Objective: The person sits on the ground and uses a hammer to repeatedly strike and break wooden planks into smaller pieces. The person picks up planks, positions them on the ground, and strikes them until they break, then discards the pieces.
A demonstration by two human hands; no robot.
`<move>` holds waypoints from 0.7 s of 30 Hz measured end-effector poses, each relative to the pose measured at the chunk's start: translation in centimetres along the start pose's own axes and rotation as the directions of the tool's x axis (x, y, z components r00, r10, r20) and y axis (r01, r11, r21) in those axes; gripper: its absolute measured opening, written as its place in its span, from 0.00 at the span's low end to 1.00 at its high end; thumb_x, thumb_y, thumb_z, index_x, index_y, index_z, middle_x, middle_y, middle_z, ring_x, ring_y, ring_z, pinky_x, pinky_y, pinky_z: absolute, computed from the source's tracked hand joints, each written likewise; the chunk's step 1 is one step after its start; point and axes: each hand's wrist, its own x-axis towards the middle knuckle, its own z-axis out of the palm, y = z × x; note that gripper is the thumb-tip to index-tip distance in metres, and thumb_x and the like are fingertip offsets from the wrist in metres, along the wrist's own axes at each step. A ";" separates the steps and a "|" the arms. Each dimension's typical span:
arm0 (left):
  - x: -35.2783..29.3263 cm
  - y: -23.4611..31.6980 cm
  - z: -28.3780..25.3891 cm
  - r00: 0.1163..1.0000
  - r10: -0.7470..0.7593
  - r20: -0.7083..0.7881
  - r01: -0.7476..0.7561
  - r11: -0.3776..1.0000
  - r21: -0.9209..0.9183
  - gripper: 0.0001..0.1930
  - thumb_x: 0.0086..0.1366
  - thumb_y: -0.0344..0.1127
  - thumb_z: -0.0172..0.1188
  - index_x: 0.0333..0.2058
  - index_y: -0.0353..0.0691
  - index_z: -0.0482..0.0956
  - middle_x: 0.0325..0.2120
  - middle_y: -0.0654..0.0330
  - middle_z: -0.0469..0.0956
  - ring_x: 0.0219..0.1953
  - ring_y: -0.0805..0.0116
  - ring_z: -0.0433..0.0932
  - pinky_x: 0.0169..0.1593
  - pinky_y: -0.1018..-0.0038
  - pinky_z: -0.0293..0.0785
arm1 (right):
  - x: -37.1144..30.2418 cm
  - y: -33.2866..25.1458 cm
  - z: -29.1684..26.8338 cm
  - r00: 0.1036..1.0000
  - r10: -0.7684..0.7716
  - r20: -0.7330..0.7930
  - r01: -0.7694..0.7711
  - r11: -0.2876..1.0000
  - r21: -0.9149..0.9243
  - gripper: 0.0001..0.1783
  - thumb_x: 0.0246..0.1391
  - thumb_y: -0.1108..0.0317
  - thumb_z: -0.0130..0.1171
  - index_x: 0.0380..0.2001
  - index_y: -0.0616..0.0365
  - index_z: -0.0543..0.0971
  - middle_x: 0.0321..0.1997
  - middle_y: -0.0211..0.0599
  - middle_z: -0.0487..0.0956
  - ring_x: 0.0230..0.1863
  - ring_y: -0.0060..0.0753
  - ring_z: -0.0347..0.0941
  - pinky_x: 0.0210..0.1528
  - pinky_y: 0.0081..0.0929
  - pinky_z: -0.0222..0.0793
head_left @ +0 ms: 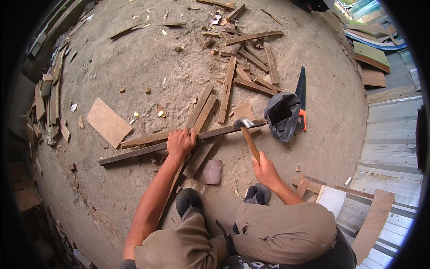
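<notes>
A long dark wooden strip [134, 155] lies slantwise across other lengths of wood in front of me. My left hand [180, 142] is wrapped over the middle of this strip, fingers closed on it. In my right hand [266, 170] is a claw hammer [250, 142], held by its wooden handle. Its metal head is over the strip's right part; whether it touches the wood I cannot tell. Beneath the strip, a lighter batten [202, 154] runs crosswise. A flat greyish-pink block [211, 172] lies on the ground between my hands, close to my feet.
An open black bag [282, 114] stands right of the hammer, beside a handsaw [301, 89] with an orange handle. Several battens [253, 49] lie heaped ahead. At left are a plywood sheet [107, 121] and stacked wood offcuts [47, 101]. Corrugated metal sheeting [389, 143] lines the right.
</notes>
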 end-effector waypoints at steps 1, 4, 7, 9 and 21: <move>0.1 -0.3 0.0 1.000 0.004 -0.014 -0.004 1.000 0.013 0.23 0.67 0.48 0.47 0.22 0.36 0.78 0.22 0.44 0.80 0.29 0.48 0.80 0.38 0.57 0.72 | -0.4 -0.4 -0.3 1.000 0.016 -0.002 -0.016 0.998 0.068 0.14 0.68 0.60 0.48 0.39 0.62 0.67 0.17 0.50 0.72 0.19 0.46 0.75 0.23 0.38 0.64; -0.4 -0.4 0.4 1.000 0.011 -0.026 -0.010 1.000 0.016 0.23 0.67 0.49 0.47 0.22 0.37 0.77 0.22 0.44 0.80 0.29 0.49 0.80 0.38 0.57 0.71 | -0.1 -2.4 -2.5 0.997 0.047 -0.066 -0.034 0.983 0.181 0.13 0.68 0.60 0.48 0.39 0.61 0.67 0.17 0.47 0.71 0.19 0.43 0.75 0.23 0.37 0.64; -0.2 -0.4 0.1 0.999 0.017 -0.042 -0.017 1.000 -0.013 0.24 0.68 0.50 0.46 0.23 0.37 0.77 0.22 0.46 0.80 0.29 0.49 0.80 0.37 0.58 0.70 | 0.0 -3.6 -1.8 0.965 -0.018 -0.262 0.088 0.962 0.259 0.13 0.67 0.61 0.49 0.36 0.62 0.66 0.17 0.47 0.71 0.21 0.44 0.75 0.23 0.37 0.64; -0.2 -0.1 0.2 1.000 0.005 -0.002 -0.005 0.999 0.034 0.24 0.68 0.50 0.47 0.23 0.37 0.77 0.22 0.47 0.81 0.29 0.50 0.80 0.38 0.58 0.70 | 0.1 -3.0 -0.6 0.956 -0.052 -0.289 0.118 0.969 0.216 0.13 0.67 0.61 0.49 0.35 0.62 0.67 0.18 0.47 0.72 0.22 0.49 0.76 0.24 0.39 0.65; 0.2 -0.3 0.1 0.998 0.039 -0.041 -0.036 0.997 0.064 0.24 0.68 0.52 0.49 0.22 0.38 0.75 0.19 0.47 0.79 0.25 0.50 0.79 0.38 0.57 0.68 | -0.3 -1.3 0.5 0.999 0.019 -0.026 -0.018 0.999 0.036 0.14 0.68 0.59 0.47 0.41 0.61 0.66 0.17 0.45 0.70 0.19 0.39 0.74 0.23 0.35 0.65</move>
